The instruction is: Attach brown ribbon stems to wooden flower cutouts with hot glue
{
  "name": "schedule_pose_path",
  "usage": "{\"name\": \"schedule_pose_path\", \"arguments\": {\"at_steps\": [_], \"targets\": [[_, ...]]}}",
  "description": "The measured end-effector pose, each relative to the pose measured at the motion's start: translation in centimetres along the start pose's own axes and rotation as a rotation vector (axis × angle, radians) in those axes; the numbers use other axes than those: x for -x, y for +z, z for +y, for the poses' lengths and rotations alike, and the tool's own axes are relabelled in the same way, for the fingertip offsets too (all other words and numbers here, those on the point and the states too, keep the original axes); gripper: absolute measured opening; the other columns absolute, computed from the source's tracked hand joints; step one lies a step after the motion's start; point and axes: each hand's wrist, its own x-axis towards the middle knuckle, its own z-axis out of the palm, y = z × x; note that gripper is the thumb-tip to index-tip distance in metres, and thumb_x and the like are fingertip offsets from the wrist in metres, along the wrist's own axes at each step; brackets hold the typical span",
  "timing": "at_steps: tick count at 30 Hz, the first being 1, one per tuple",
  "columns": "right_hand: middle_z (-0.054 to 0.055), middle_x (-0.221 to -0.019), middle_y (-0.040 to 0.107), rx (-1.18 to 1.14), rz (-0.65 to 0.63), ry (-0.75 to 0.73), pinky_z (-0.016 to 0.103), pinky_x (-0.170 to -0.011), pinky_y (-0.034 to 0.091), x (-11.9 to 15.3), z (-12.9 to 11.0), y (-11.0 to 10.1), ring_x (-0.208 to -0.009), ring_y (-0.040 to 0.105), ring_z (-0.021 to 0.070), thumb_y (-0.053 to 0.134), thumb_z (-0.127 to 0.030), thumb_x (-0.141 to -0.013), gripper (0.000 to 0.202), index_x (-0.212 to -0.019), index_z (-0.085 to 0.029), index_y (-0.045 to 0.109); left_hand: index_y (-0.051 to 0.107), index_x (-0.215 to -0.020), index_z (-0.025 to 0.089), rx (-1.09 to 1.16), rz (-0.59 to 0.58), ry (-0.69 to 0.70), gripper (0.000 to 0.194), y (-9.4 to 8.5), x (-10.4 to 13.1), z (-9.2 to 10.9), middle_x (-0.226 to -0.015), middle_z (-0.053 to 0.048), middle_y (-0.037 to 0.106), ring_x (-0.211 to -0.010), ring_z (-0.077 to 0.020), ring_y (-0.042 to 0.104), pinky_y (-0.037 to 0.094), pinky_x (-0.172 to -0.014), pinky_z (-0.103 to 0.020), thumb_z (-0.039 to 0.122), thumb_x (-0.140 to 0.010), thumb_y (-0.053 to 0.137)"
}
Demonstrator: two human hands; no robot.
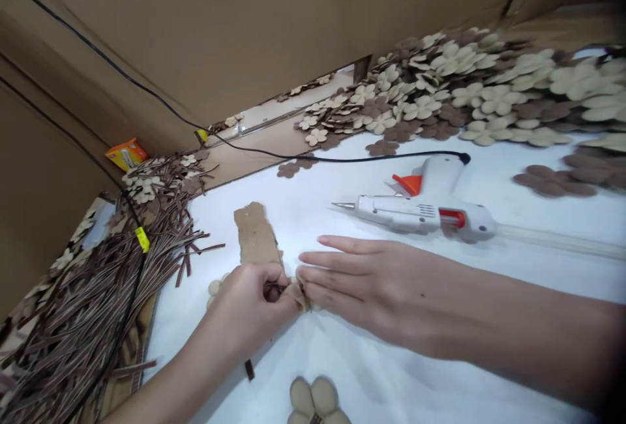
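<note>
My left hand (259,297) is closed in a pinch on a small beige fabric piece (296,293), which looks like a flower; much of it is hidden by my fingers. A short brown ribbon end (249,370) sticks out below that hand. My right hand (359,284) lies flat with fingers stretched out, its fingertips touching the beige piece. Just beyond my left hand is a torn cardboard strip (257,235). Beside that hand, a beige padded flower (214,288) partly shows. Another padded flower (313,398) lies at the near edge, with ribbon at its centre.
A white glue gun (415,209) with an orange trigger lies beyond my right hand, its nozzle pointing left and its black cord running across. Beige and brown fabric flowers (454,85) are heaped at the back right. Brown ribbon strips (107,287) are piled left, near an orange-yellow packet (126,154).
</note>
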Motion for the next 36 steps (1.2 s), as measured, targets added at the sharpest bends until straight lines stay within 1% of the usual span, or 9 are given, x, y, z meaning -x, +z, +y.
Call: {"name": "schedule_pose_path", "arguments": {"at_steps": [4,7,12,16,19,22,27,30,36], "targets": [[0.010,-0.106,0.065,0.035,0.021,0.009,0.039,-0.106,0.032,0.18,-0.03,-0.05,-0.107,0.054,0.0201,0.029,-0.009,-0.090,0.036,-0.102,-0.011,0.063,0.037,-0.053,0.019,0.011,-0.018,0.000,0.023,0.07,-0.11,-0.25,-0.050,0.007,0.029,-0.049,-0.0081,0.025,0.018,-0.043,-0.022,0.028,-0.070,0.048],[0.011,-0.108,0.065,0.066,0.050,0.032,0.040,-0.106,0.033,0.22,-0.24,0.08,-0.109,0.054,0.0211,0.031,-0.009,-0.090,0.035,-0.104,-0.011,0.063,0.037,-0.053,0.019,0.000,-0.009,-0.002,0.023,0.03,-0.16,-0.45,-0.050,0.007,0.028,-0.049,-0.0084,0.026,0.019,-0.043,-0.022,0.028,-0.070,0.050],[0.010,-0.111,0.064,0.036,0.003,0.014,0.040,-0.109,0.028,0.07,-0.40,0.33,-0.112,0.052,0.0213,0.032,-0.011,-0.091,0.034,-0.106,-0.010,0.062,0.044,-0.056,0.018,-0.018,-0.009,-0.004,0.018,-0.18,-0.05,-0.02,-0.051,0.006,0.032,-0.050,-0.0090,0.028,0.021,-0.045,-0.021,0.028,-0.069,0.050],[0.010,-0.111,0.064,0.065,-0.007,0.002,0.040,-0.111,0.024,0.08,-0.48,0.05,-0.111,0.053,0.0213,0.038,-0.012,-0.090,0.028,-0.099,-0.009,0.064,0.041,-0.056,0.018,0.002,-0.007,0.014,0.018,-0.18,0.15,0.50,-0.051,0.007,0.030,-0.049,-0.0084,0.027,0.021,-0.046,-0.021,0.027,-0.070,0.049],[0.010,-0.111,0.064,0.104,0.005,-0.006,0.040,-0.111,0.024,0.28,-0.58,-0.14,-0.111,0.053,0.0214,0.042,-0.011,-0.088,0.025,-0.096,-0.009,0.065,0.040,-0.055,0.018,-0.012,0.023,0.004,0.020,-0.08,0.17,0.28,-0.049,0.007,0.030,-0.048,-0.0084,0.028,0.020,-0.045,-0.021,0.027,-0.069,0.050],[0.010,-0.108,0.065,0.138,0.056,-0.017,0.042,-0.110,0.026,0.57,-0.49,-0.11,-0.109,0.055,0.0216,0.043,-0.010,-0.088,0.024,-0.098,-0.009,0.065,0.040,-0.054,0.019,0.000,0.021,-0.025,0.022,-0.07,0.21,0.02,-0.047,0.008,0.033,-0.046,-0.0086,0.030,0.019,-0.043,-0.021,0.029,-0.069,0.051],[0.010,-0.104,0.068,0.164,0.132,0.038,0.040,-0.103,0.038,0.68,-0.21,0.03,-0.101,0.060,0.0184,0.045,-0.011,-0.087,0.023,-0.102,-0.009,0.063,0.045,-0.058,0.018,0.047,0.026,-0.052,0.022,-0.16,0.52,0.41,-0.046,0.007,0.038,-0.045,-0.0091,0.035,0.022,-0.044,-0.021,0.034,-0.073,0.051],[0.007,-0.106,0.067,0.113,0.130,0.015,0.037,-0.101,0.041,0.48,-0.25,0.02,-0.102,0.059,0.0167,0.045,-0.013,-0.088,0.023,-0.102,-0.012,0.063,0.045,-0.057,0.018,0.039,0.041,-0.046,0.025,-0.11,0.49,0.34,-0.045,0.006,0.039,-0.044,-0.0090,0.036,0.022,-0.043,-0.021,0.036,-0.073,0.051],[0.007,-0.103,0.067,0.119,0.069,-0.014,0.042,-0.103,0.037,-0.01,-0.23,-0.22,-0.107,0.056,0.0182,0.042,-0.012,-0.090,0.024,-0.096,-0.016,0.064,0.046,-0.055,0.018,0.065,0.041,-0.041,0.026,-0.08,0.11,-0.32,-0.045,0.006,0.040,-0.043,-0.0088,0.036,0.023,-0.041,-0.021,0.037,-0.070,0.054]]}}
